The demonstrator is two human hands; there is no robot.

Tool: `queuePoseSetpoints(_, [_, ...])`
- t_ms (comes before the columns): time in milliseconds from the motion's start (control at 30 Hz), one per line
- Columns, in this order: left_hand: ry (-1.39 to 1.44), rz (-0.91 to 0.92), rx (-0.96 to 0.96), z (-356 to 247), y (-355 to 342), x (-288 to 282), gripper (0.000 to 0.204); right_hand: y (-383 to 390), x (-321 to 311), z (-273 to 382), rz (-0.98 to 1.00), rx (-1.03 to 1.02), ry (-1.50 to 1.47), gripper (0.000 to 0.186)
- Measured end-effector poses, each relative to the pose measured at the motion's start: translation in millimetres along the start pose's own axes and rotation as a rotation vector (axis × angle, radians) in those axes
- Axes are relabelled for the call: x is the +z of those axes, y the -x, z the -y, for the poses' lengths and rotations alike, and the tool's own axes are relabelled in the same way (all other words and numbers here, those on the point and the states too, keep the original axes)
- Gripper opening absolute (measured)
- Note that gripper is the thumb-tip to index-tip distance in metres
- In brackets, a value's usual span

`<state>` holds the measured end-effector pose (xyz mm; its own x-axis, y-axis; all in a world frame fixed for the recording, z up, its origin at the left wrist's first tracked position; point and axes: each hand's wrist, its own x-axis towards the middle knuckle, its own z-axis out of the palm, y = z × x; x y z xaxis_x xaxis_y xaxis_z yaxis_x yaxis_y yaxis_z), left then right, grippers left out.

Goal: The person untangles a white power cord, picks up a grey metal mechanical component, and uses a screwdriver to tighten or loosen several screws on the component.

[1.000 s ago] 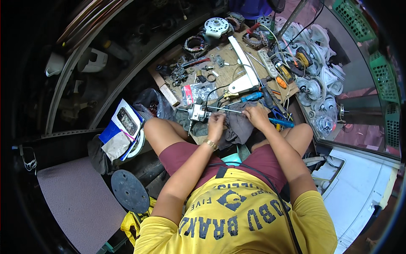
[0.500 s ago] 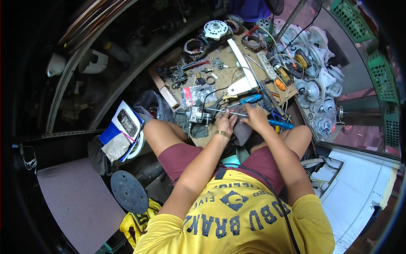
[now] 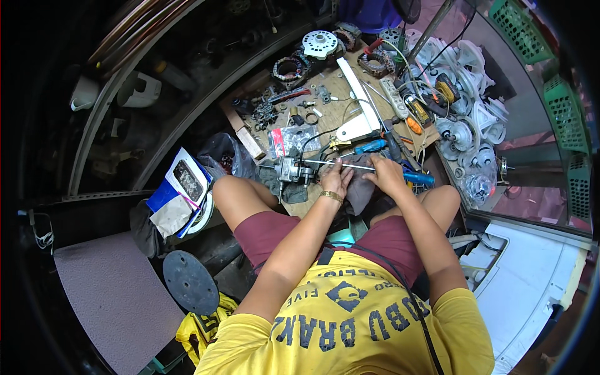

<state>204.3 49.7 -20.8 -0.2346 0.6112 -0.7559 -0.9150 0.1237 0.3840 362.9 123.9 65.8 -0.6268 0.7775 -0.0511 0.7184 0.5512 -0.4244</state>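
A small metal motor (image 3: 290, 170) with a black cable sits on dark cloth at the near edge of the wooden bench. From its right side a long thin metal shaft (image 3: 357, 166) runs to the right, in line with a blue handle (image 3: 419, 178), as on a long screwdriver. My left hand (image 3: 336, 179), with a gold-coloured watch or bracelet at the wrist, closes its fingertips on the shaft near the motor. Farther right, my right hand (image 3: 386, 176) grips the shaft between the fingers, close to the blue handle. A dark grey cloth (image 3: 360, 195) hangs below my hands.
Beyond the motor, the wooden bench (image 3: 344, 81) bears small parts, a bag of screws (image 3: 292, 139), a white bracket (image 3: 359, 128), a power strip (image 3: 394, 97) and wound stators (image 3: 287, 69). White plastic parts (image 3: 462, 131) pile up on the right.
My right hand has shifted slightly right along with the shaft, and the blue handle has tilted up a little. My left hand has barely moved; the motor stays in place.
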Motion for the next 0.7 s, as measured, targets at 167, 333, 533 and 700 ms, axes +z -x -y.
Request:
queuePoseSetpoints(167, [0.069,-0.02,0.004,8.3,3.5,8.1,0.03,-2.0,3.3,-7.5,0.049,0.032,0.07,0.027])
queuePoseSetpoints(333, [-0.027,0.034,0.055,-1.1,-1.6,-11.1,0.034,-3.7,-1.2,12.1,0.003,-0.013,-0.003,0.021])
queuePoseSetpoints(533, [0.038,0.028,0.006,3.6,11.4,9.2,0.024,-2.1,1.5,-1.8,0.03,0.017,0.093,0.025])
queuePoseSetpoints(700, [-0.011,0.144,0.109,-3.7,9.7,0.3,0.027,-4.4,-5.4,17.6,0.028,0.008,0.051,0.024])
